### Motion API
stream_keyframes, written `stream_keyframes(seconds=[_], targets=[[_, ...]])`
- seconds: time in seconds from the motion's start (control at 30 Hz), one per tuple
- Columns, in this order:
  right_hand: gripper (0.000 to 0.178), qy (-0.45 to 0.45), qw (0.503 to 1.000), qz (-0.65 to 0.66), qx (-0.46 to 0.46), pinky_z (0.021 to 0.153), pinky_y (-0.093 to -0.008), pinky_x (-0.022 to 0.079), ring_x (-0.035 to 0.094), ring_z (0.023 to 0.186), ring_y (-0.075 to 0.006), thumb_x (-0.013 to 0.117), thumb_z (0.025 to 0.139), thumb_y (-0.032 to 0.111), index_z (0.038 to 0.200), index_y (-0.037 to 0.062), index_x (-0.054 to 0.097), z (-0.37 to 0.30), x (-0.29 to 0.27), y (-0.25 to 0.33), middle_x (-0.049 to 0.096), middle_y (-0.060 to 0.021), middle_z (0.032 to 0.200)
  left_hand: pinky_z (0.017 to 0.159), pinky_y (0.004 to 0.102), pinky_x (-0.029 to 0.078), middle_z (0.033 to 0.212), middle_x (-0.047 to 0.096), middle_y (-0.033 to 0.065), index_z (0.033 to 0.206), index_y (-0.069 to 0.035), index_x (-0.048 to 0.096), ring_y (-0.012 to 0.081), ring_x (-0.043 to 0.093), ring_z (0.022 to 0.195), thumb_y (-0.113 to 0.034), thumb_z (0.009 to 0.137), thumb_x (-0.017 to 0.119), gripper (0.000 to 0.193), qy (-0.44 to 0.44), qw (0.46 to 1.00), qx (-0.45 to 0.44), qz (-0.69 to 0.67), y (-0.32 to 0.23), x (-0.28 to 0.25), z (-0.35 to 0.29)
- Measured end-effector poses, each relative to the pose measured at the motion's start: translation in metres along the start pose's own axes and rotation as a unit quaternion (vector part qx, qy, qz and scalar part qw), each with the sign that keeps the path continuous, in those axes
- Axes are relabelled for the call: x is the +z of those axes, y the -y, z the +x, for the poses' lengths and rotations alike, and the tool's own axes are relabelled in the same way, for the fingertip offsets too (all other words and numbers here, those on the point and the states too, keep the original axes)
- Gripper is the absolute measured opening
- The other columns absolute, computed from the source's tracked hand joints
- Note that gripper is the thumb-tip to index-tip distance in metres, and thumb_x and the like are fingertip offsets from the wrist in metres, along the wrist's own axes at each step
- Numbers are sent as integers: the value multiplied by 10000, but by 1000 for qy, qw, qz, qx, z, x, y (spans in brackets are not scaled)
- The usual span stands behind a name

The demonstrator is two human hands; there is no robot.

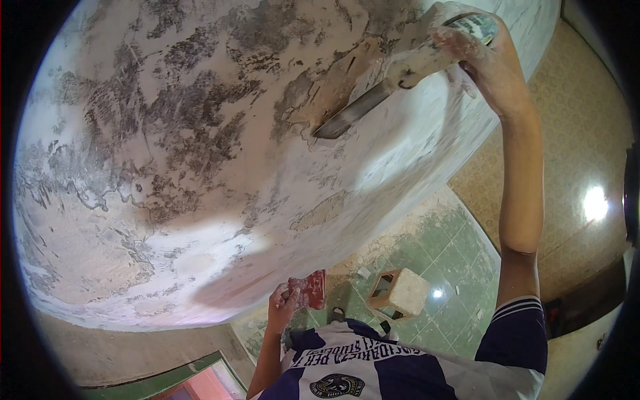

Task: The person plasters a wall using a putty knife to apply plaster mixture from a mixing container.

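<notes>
My right hand (490, 63) is raised high at the upper right, its fingers wrapped round a scraper (357, 110). This tool has a flat metal blade and a pale, dust-smeared handle. Its blade tip meets the wall (220, 167) beside a rough brown patch. A round piece with a green and white face shows within the same grip; I cannot tell whether it belongs to the scraper. Low down near my waist, my left hand (281, 308) grips a red spreader (309, 291) streaked with white. White coating and dark, mottled patches cover the wall.
Below, a box-like stool (400, 293) with a pale top stands on the green tiled floor (440, 267). Dust and crumbs lie on the tiles along the wall's foot. A patterned tan surface (580, 147) rises at the right. At lower left is a green-framed opening (200, 380).
</notes>
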State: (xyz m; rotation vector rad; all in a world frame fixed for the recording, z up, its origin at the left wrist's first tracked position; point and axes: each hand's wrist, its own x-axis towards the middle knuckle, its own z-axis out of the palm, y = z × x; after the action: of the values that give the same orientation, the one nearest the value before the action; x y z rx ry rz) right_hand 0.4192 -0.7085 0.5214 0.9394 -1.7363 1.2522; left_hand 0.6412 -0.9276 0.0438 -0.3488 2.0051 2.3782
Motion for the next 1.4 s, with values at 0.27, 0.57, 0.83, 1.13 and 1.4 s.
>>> stream_keyframes(seconds=[0.27, 0.57, 0.83, 1.13, 1.4], targets=[[124, 269, 961, 19, 66, 385, -231, 414, 524, 436, -96, 652, 859, 90, 794, -15, 653, 6, 1, 39, 611, -43, 627, 720, 209, 453, 934, 687, 35, 1108, -8, 581, 51, 581, 829, -91, 941, 598, 187, -1, 998, 8, -58, 12, 0, 2], [89, 185, 982, -17, 26, 493, -211, 452, 561, 558, -65, 688, 831, 95, 828, 10, 661, 25, -18, 15, 624, -6, 667, 739, 223, 468, 976, 697, 67, 1099, 8, 585, 67, 601, 859, -95, 938, 606, 192, -7, 1000, -5, -26, -3, 0, -4], [228, 135, 990, 24, -7, 532, -197, 448, 564, 601, -55, 741, 814, 235, 819, 18, 674, 19, -19, 9, 634, 1, 696, 745, 217, 465, 966, 688, 51, 1096, -3, 585, 72, 607, 867, -83, 934, 609, 182, -4, 1000, -8, -21, 4, 0, -2], [226, 198, 978, 9, 62, 555, -207, 455, 567, 623, -54, 733, 817, 226, 843, 9, 672, 23, -15, 19, 643, -3, 722, 715, 210, 460, 964, 680, 30, 1096, -18, 589, 55, 596, 844, -73, 934, 605, 172, -9, 999, -7, -48, 16, -3, -2], [151, 158, 987, -11, 18, 542, -215, 406, 497, 599, -45, 711, 815, 171, 782, 48, 630, 34, -31, 11, 556, 48, 662, 701, 207, 462, 936, 687, 33, 1098, -17, 585, 54, 597, 819, -68, 935, 600, 172, -9, 1000, 6, -23, 21, -4, -2]])
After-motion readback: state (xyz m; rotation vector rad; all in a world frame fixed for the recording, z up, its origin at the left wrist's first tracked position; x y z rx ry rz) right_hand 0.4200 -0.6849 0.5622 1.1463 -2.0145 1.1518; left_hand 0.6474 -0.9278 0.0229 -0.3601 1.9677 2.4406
